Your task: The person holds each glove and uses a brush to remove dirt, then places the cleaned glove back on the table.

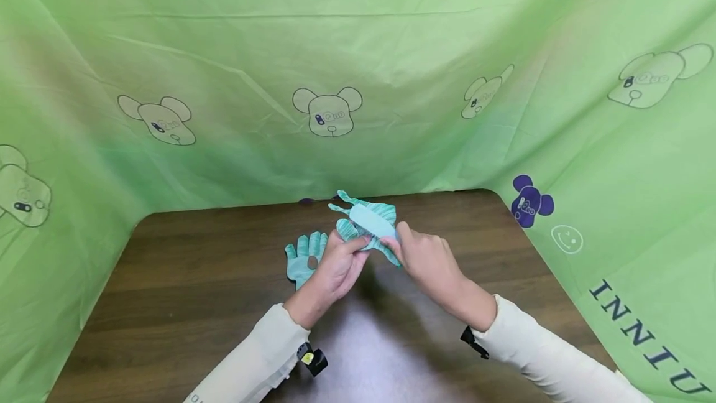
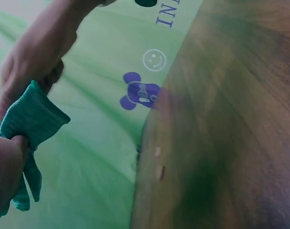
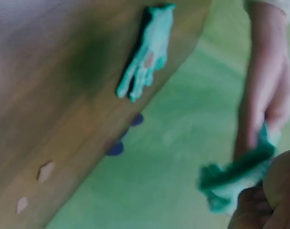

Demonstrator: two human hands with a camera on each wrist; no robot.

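A teal knit glove (image 1: 383, 211) is held up above the table, pinched between the thumb and fingers of my left hand (image 1: 335, 269). Across it lies a smooth light-blue oblong piece (image 1: 371, 221); its kind is unclear. My right hand (image 1: 431, 263) pinches that piece's right end with curled fingers. The left wrist view shows the held glove's cuff (image 2: 35, 114) with the left thumb pressed on it. A second teal glove (image 1: 304, 254) lies flat on the table, left of my left hand, with a brown round spot or piece (image 1: 312, 262) on it.
The brown wooden table (image 1: 196, 291) ends at a green printed cloth (image 1: 235, 160) at the back and sides. Two small pale pieces, one (image 3: 46, 171) larger than the other (image 3: 22, 205), lie near the table's back edge.
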